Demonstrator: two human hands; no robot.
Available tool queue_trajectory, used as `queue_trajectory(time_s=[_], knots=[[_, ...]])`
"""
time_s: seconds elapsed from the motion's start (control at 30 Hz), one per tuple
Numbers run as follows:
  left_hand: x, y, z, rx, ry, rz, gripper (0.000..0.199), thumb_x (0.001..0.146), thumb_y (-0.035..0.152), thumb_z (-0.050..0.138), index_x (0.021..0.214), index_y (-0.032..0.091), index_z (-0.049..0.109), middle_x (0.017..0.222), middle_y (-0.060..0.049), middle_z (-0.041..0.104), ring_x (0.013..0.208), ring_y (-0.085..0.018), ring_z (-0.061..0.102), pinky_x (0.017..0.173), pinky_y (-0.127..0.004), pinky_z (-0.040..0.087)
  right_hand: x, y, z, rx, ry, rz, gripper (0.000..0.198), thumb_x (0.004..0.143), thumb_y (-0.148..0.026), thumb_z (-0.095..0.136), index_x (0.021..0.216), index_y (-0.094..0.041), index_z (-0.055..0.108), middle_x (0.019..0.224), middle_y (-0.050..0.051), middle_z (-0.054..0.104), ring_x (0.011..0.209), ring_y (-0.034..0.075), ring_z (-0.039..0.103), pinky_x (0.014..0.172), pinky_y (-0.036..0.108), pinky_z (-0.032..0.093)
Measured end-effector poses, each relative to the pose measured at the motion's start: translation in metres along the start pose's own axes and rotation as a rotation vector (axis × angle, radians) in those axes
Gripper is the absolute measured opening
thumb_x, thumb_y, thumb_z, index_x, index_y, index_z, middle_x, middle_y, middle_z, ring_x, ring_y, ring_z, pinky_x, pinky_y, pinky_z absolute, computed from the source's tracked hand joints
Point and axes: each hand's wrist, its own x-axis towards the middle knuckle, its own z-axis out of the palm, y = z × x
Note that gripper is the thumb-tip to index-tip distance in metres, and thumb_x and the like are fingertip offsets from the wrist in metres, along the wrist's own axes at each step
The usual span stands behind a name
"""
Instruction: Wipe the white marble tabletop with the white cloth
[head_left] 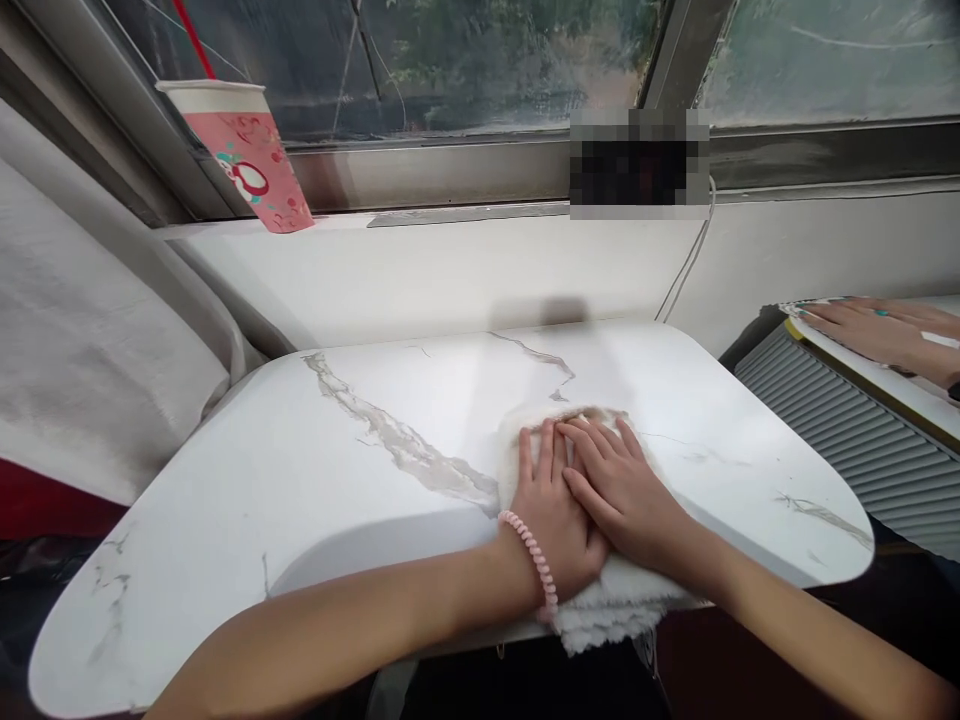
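Observation:
A fluffy white cloth (622, 595) lies folded on the white marble-patterned table (405, 400), its ruffled lower edge hanging over the front. My left hand (551, 510), with a pink coil band at the wrist, rests flat on the cloth with its fingers stretched forward. Partly over it lies my right hand (622, 485), palm down, its fingers spread across the back of the left hand and onto the cloth. Neither hand grips anything that I can see.
A pink paper cup (251, 165) with a red straw stands on the window sill at the left. A pixelated dark object (637, 165) sits on the sill, near a thin cable (684, 262). White curtain (90, 310) hangs at left. Another person's hands (885, 325) rest at far right.

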Motion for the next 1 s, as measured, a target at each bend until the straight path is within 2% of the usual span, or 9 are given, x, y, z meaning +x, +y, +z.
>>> queue_trajectory(time_s=[0.13, 0.3, 0.47, 0.6, 0.8, 1.0], knots=[[0.027, -0.012, 0.003, 0.021, -0.049, -0.097, 0.075, 0.093, 0.042, 0.039, 0.155, 0.007, 0.016, 0.16, -0.02, 0.014, 0.147, -0.043, 0.002, 0.116, -0.066, 0.004, 0.03, 0.019, 0.001, 0.006, 0.011, -0.069, 0.038, 0.097, -0.037, 0.037, 0.13, -0.023, 0.049, 0.135, 0.01, 0.056, 0.131, 0.028, 0.044, 0.116, 0.056, 0.019], [0.086, -0.041, 0.006, 0.068, -0.106, -0.193, 0.071, 0.094, 0.039, 0.035, 0.152, 0.0, 0.023, 0.159, -0.023, 0.02, 0.148, -0.038, 0.007, 0.118, -0.06, 0.004, 0.086, 0.066, -0.001, 0.054, 0.071, -0.089, 0.037, 0.096, -0.036, 0.037, 0.125, -0.021, 0.053, 0.13, 0.011, 0.06, 0.123, 0.028, 0.05, 0.108, 0.051, 0.03], [0.148, -0.078, 0.009, 0.06, -0.088, -0.186, 0.068, 0.095, 0.038, 0.034, 0.151, 0.002, 0.025, 0.159, -0.019, 0.024, 0.149, -0.031, 0.013, 0.121, -0.055, 0.002, 0.142, 0.11, 0.002, 0.077, 0.183, -0.046, 0.036, 0.095, -0.035, 0.036, 0.12, -0.022, 0.059, 0.128, 0.009, 0.063, 0.119, 0.028, 0.053, 0.106, 0.049, 0.032], [0.181, -0.095, 0.016, 0.05, -0.064, -0.171, 0.065, 0.096, 0.04, 0.032, 0.15, 0.004, 0.029, 0.158, -0.015, 0.03, 0.149, -0.027, 0.017, 0.122, -0.051, 0.003, 0.169, 0.136, 0.001, 0.081, 0.244, 0.013, 0.034, 0.095, -0.033, 0.035, 0.111, -0.021, 0.063, 0.123, 0.007, 0.066, 0.115, 0.025, 0.057, 0.104, 0.046, 0.036], [0.187, -0.087, 0.02, 0.086, -0.042, -0.233, 0.061, 0.098, 0.038, 0.028, 0.15, 0.007, 0.031, 0.158, -0.015, 0.03, 0.148, -0.026, 0.02, 0.121, -0.053, 0.007, 0.172, 0.144, 0.001, 0.066, 0.293, 0.056, 0.035, 0.096, -0.029, 0.03, 0.097, -0.02, 0.065, 0.113, 0.008, 0.07, 0.108, 0.024, 0.06, 0.1, 0.043, 0.04], [0.167, -0.057, 0.022, 0.093, -0.046, -0.276, 0.06, 0.098, 0.034, 0.025, 0.15, 0.005, 0.03, 0.158, -0.017, 0.027, 0.149, -0.027, 0.018, 0.12, -0.055, 0.006, 0.142, 0.131, -0.003, 0.058, 0.273, 0.045, 0.033, 0.092, -0.026, 0.032, 0.099, -0.02, 0.064, 0.112, 0.008, 0.07, 0.106, 0.024, 0.061, 0.098, 0.044, 0.04]])
